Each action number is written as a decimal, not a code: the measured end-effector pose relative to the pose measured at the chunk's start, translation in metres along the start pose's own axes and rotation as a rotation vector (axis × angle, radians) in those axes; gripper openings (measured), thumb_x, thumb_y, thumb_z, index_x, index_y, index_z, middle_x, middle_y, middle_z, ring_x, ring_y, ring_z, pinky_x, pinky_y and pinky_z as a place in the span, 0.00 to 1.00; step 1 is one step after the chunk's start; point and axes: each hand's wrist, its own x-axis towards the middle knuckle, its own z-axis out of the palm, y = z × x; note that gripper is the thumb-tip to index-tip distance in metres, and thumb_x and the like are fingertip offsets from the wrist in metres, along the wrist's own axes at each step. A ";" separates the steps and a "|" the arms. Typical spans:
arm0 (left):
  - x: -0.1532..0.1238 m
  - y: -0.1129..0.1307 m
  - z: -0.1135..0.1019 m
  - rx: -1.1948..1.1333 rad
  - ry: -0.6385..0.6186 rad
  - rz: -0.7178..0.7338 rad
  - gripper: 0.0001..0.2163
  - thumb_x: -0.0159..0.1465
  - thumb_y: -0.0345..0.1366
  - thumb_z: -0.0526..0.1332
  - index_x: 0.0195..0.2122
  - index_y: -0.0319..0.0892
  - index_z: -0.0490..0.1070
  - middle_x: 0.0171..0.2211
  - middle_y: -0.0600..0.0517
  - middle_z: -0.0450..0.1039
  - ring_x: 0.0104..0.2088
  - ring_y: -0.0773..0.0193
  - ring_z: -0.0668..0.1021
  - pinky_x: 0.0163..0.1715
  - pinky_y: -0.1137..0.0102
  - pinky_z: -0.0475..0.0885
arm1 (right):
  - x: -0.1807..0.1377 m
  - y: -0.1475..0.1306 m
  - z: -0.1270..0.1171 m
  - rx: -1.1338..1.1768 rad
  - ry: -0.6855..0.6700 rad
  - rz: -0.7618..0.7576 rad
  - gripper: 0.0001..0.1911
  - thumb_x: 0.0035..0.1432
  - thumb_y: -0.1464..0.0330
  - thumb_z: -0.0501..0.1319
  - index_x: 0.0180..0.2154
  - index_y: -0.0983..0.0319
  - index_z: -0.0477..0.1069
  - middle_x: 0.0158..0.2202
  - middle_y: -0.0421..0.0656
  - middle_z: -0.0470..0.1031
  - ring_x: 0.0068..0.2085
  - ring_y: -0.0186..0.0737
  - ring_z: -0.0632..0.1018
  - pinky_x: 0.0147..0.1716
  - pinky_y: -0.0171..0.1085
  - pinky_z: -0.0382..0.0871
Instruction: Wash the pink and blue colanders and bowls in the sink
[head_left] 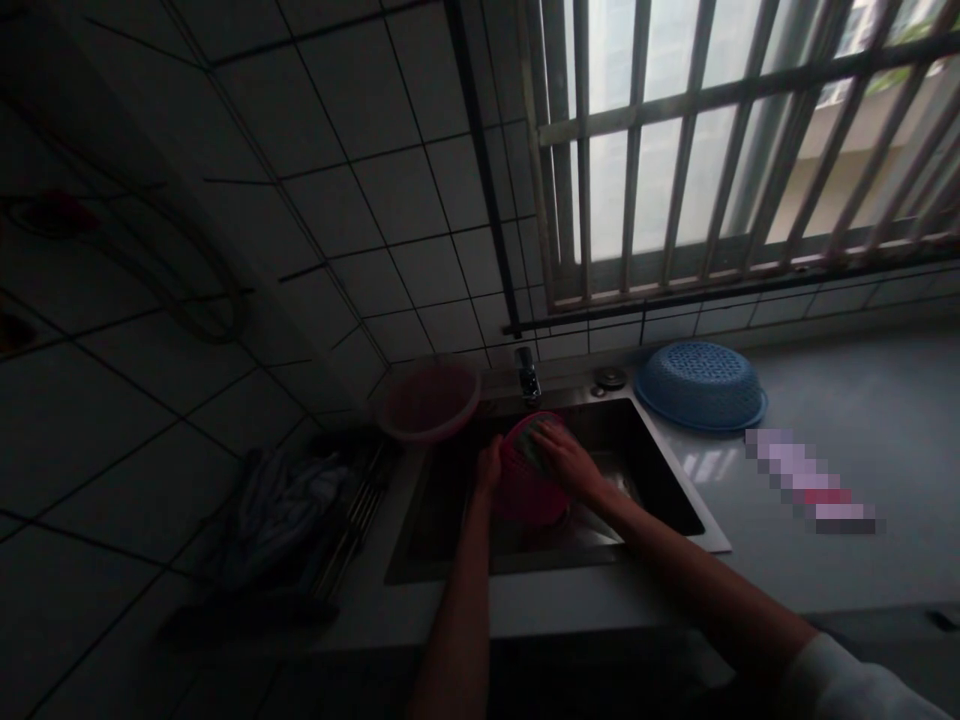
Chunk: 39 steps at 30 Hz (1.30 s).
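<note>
Red strainer [525, 495] fills mid-sink, tap [528, 375] behind, pink bowl [427, 398] on left rim (blue basket [701, 385] right); counter [862, 400] beyond lies open

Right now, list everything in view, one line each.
sink: one, steel, set in the counter, centre
pink basket: one, pink, tilted in the sink
pad: one, greyish, on the pink basket
bowl: one, pink, at the sink's back left corner
tap: one, metal, behind the sink
blue basket: one, blue, upside down on the counter, right of the sink
cloth: one, striped, left of the sink
counter: one, pale grey
bars: several, pale, across the window
left hand: grips the pink basket's edge
right hand: on the pad
</note>
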 end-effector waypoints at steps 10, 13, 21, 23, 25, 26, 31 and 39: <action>-0.007 0.002 0.007 -0.041 -0.073 0.032 0.29 0.60 0.65 0.58 0.28 0.40 0.78 0.26 0.48 0.79 0.36 0.53 0.80 0.38 0.63 0.74 | 0.007 0.007 -0.012 0.024 0.005 0.152 0.26 0.73 0.65 0.53 0.69 0.62 0.65 0.70 0.51 0.66 0.70 0.49 0.67 0.69 0.51 0.63; -0.009 0.000 0.011 -0.048 -0.119 0.056 0.30 0.58 0.67 0.59 0.27 0.40 0.77 0.25 0.48 0.78 0.37 0.52 0.81 0.39 0.62 0.74 | 0.004 0.018 -0.011 0.019 0.047 0.284 0.26 0.74 0.64 0.51 0.68 0.64 0.65 0.69 0.55 0.67 0.69 0.51 0.69 0.67 0.53 0.66; -0.001 -0.002 0.010 -0.101 -0.074 0.064 0.27 0.60 0.62 0.61 0.38 0.41 0.82 0.45 0.42 0.84 0.57 0.47 0.78 0.60 0.57 0.68 | -0.001 -0.024 0.012 -0.043 -0.086 -0.231 0.29 0.69 0.73 0.57 0.69 0.59 0.64 0.72 0.50 0.63 0.73 0.49 0.62 0.71 0.55 0.58; -0.003 -0.002 0.009 -0.073 -0.111 0.043 0.30 0.60 0.65 0.59 0.37 0.40 0.81 0.40 0.43 0.84 0.51 0.48 0.81 0.54 0.58 0.72 | 0.002 -0.011 0.002 -0.021 -0.067 -0.152 0.27 0.71 0.70 0.57 0.69 0.58 0.64 0.71 0.49 0.64 0.72 0.49 0.63 0.71 0.54 0.59; -0.006 -0.002 0.009 -0.048 -0.139 0.032 0.33 0.58 0.69 0.58 0.33 0.39 0.80 0.33 0.45 0.83 0.43 0.49 0.82 0.46 0.59 0.74 | 0.004 0.007 -0.009 0.012 -0.015 0.031 0.27 0.72 0.66 0.56 0.69 0.59 0.64 0.70 0.51 0.65 0.71 0.50 0.65 0.70 0.53 0.62; -0.007 -0.001 0.010 -0.039 -0.141 0.033 0.34 0.57 0.70 0.58 0.31 0.39 0.79 0.30 0.46 0.82 0.40 0.50 0.82 0.43 0.60 0.75 | 0.004 0.014 -0.013 0.026 0.007 0.129 0.27 0.73 0.65 0.55 0.69 0.60 0.64 0.70 0.52 0.65 0.70 0.50 0.66 0.69 0.53 0.63; -0.007 0.003 0.011 -0.064 -0.141 0.048 0.31 0.58 0.68 0.59 0.30 0.39 0.80 0.31 0.46 0.82 0.41 0.51 0.82 0.43 0.60 0.75 | 0.001 -0.002 -0.005 0.018 -0.032 0.083 0.26 0.71 0.70 0.55 0.68 0.62 0.66 0.71 0.53 0.63 0.71 0.50 0.65 0.70 0.54 0.61; -0.006 0.000 0.007 -0.014 -0.093 0.035 0.35 0.55 0.74 0.56 0.24 0.41 0.75 0.23 0.49 0.76 0.34 0.54 0.78 0.37 0.62 0.72 | 0.006 0.017 -0.016 0.093 0.009 0.106 0.25 0.71 0.70 0.54 0.67 0.60 0.69 0.69 0.49 0.67 0.69 0.48 0.68 0.69 0.50 0.65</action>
